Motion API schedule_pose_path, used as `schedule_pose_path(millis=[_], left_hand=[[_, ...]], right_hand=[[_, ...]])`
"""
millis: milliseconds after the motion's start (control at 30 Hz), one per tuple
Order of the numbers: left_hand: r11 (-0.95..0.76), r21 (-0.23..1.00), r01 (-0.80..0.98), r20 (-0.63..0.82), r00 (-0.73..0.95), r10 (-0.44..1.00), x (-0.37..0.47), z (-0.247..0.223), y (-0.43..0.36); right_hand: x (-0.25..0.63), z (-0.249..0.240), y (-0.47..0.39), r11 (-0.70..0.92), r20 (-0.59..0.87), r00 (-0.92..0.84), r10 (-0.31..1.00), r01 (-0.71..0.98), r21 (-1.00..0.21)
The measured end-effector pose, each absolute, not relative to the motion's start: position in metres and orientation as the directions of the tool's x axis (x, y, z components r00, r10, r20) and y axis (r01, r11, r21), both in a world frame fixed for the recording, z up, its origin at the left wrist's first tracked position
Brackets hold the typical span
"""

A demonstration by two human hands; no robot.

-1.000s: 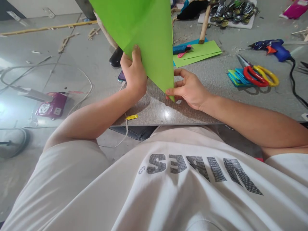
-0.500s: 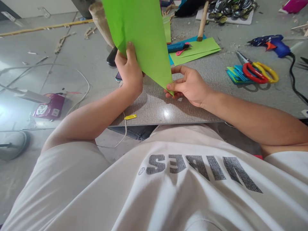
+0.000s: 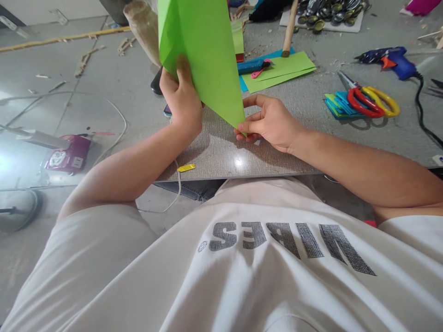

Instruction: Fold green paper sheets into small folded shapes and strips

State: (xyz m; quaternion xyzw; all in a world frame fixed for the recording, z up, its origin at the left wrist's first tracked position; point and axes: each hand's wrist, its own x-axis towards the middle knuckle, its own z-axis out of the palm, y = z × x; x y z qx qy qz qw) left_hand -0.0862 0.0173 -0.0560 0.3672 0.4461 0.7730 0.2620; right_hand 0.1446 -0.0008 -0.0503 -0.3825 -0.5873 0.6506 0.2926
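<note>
A large sheet of bright green paper (image 3: 211, 60) is held up over the table (image 3: 221, 159), its left side bending over and its top running out of view. My left hand (image 3: 182, 99) grips its lower left edge, thumb on the near face and the other fingers partly hidden. At the lower right corner, my right hand (image 3: 268, 121) pinches the paper between thumb and fingers. Behind the sheet lie green paper strips (image 3: 287, 71) and a blue-handled cutter (image 3: 254, 66) with a pink piece on it.
Scissors (image 3: 367, 102) with red and yellow handles rest on small blue and green paper pieces (image 3: 337, 105). Further right is a blue glue gun (image 3: 398, 62). A wooden stick (image 3: 290, 30) and a pile of bottle caps (image 3: 328, 13) lie at the back. A purple power socket (image 3: 71, 154) is at left.
The left side of the green paper has curled inward to the right, and its visible part is narrower. Both hands keep their hold; the view has shifted slightly.
</note>
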Motion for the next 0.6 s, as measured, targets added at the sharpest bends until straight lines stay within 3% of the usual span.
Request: schedule_pose_path(millis=[167,333,600], left_hand=[[-0.445,0.883,-0.151,0.253,-0.645,0.721,-0.081,-0.044,0.014],[-0.458,0.861,-0.220,0.262,-0.580,0.771,-0.083,-0.042,0.013],[-0.473,0.865,-0.168,0.282,-0.617,0.735,-0.081,-0.044,0.015]], right_hand=[[0.145,-0.045,-0.003,-0.151,-0.173,-0.523,0.835,0.085,-0.985],[0.146,-0.048,0.000,-0.121,-0.148,-0.528,0.836,0.085,-0.989],[0.148,-0.052,0.003,-0.115,-0.132,-0.535,0.834,0.066,-0.991]])
